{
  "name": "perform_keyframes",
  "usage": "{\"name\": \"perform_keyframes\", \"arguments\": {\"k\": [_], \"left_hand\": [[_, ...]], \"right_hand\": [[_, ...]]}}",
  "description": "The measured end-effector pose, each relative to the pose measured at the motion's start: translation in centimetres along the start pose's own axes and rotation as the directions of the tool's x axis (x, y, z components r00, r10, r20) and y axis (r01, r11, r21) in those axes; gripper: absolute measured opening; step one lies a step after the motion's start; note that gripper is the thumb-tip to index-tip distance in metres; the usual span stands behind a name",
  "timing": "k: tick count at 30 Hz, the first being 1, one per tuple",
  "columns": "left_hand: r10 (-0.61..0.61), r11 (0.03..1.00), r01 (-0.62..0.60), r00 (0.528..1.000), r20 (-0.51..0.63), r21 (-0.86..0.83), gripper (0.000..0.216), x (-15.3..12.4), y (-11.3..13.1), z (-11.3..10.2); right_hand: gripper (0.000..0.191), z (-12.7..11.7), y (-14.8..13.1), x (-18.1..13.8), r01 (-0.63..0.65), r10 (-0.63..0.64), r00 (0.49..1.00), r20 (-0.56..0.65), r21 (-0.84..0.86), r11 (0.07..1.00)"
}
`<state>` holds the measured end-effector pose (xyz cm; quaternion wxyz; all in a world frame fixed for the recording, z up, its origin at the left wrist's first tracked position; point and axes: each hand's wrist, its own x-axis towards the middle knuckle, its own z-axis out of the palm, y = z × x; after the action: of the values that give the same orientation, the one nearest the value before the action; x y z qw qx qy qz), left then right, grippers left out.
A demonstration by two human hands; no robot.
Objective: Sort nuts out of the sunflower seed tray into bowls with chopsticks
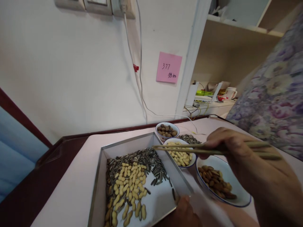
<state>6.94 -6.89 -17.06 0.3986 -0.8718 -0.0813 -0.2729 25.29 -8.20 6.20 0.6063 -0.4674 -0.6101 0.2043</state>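
Observation:
My right hand (239, 154) is closed around a pair of wooden chopsticks (182, 146), whose tips are above the right side of a metal tray (130, 145). Nothing shows between the tips. Inside the tray, dark striped sunflower seeds (138, 155) lie along the far and left sides, with unshelled peanuts (132, 181) heaped in the middle. Brown nuts are partly visible at its lower left. At the tray's near right corner, my left hand (186, 212) holds the edge, its fingers partly out of frame.
Right of the tray stand a bowl of peanuts (181, 158), a bowl of brown oblong nuts (236, 176) and, farther back, a bowl of round brown nuts (167, 130). Loose sunflower seeds (189, 139) lie on the table (68, 189). A white cable (163, 115) runs down the wall onto the table.

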Motion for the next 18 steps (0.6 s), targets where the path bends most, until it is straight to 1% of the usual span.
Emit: {"name": "perform_keyframes", "arguments": {"k": [2, 4, 5, 7, 9, 10, 11, 12, 14, 15, 16, 18], "left_hand": [[-0.005, 1.0, 0.005, 1.0, -0.022, 0.016, 0.022, 0.2, -0.5, -0.2], [-0.003, 0.999, 0.006, 0.997, -0.072, 0.031, 0.022, 0.7, -0.7, 0.0], [-0.022, 0.999, 0.028, 0.992, -0.122, 0.044, 0.023, 1.0, -0.7, 0.1], [-0.114, 0.989, 0.133, 0.962, -0.25, 0.061, 0.029, 1.8, -0.5, 0.6], [-0.239, 0.961, 0.272, 0.905, -0.351, 0.049, 0.033, 2.4, -0.3, 1.0], [-0.27, 0.951, 0.307, 0.889, -0.37, 0.045, 0.033, 2.5, -0.2, 1.1], [-0.259, 0.953, 0.298, 0.896, -0.361, 0.057, 0.032, 2.5, -0.3, 1.0], [-0.208, 0.965, 0.248, 0.918, -0.338, 0.08, 0.032, 2.4, -0.5, 0.9], [-0.06, 0.988, 0.092, 0.966, -0.251, 0.12, 0.029, 1.9, -1.1, 0.3], [-0.008, 0.992, 0.033, 0.98, -0.201, 0.122, 0.027, 1.7, -1.3, 0.0], [0.01, 0.994, 0.009, 0.987, -0.162, 0.111, 0.024, 1.4, -1.5, -0.3], [-0.025, 0.996, 0.035, 0.993, -0.117, 0.079, 0.02, 1.1, -1.7, -0.8]], "right_hand": [[0.029, -1.2, -0.2, 0.4, 0.046, -0.05, 0.987, -0.155, -0.029, 0.998], [0.028, -2.2, -0.2, 0.7, 0.082, -0.116, 0.96, -0.255, -0.141, 0.987], [0.028, -2.6, -0.1, 0.9, 0.085, -0.142, 0.952, -0.272, -0.211, 0.974], [0.03, -3.0, 0.1, 1.0, 0.064, -0.151, 0.954, -0.258, -0.317, 0.946], [0.031, -3.0, 0.1, 1.0, 0.063, -0.149, 0.957, -0.248, -0.327, 0.943], [0.031, -2.8, 0.0, 0.9, 0.07, -0.149, 0.957, -0.249, -0.302, 0.951], [0.03, -2.5, -0.1, 0.7, 0.083, -0.152, 0.957, -0.249, -0.267, 0.96], [0.029, -2.2, -0.3, 0.5, 0.099, -0.154, 0.958, -0.243, -0.226, 0.969], [0.027, -1.6, -0.8, 0.1, 0.101, -0.13, 0.97, -0.204, -0.149, 0.984], [0.028, -1.3, -1.0, -0.1, 0.086, -0.107, 0.98, -0.169, -0.126, 0.988], [0.028, -1.1, -1.1, -0.2, 0.065, -0.079, 0.99, -0.117, -0.114, 0.991], [0.031, -0.8, -1.1, -0.3, 0.012, -0.01, 1.0, 0.021, -0.132, 0.991]]}}
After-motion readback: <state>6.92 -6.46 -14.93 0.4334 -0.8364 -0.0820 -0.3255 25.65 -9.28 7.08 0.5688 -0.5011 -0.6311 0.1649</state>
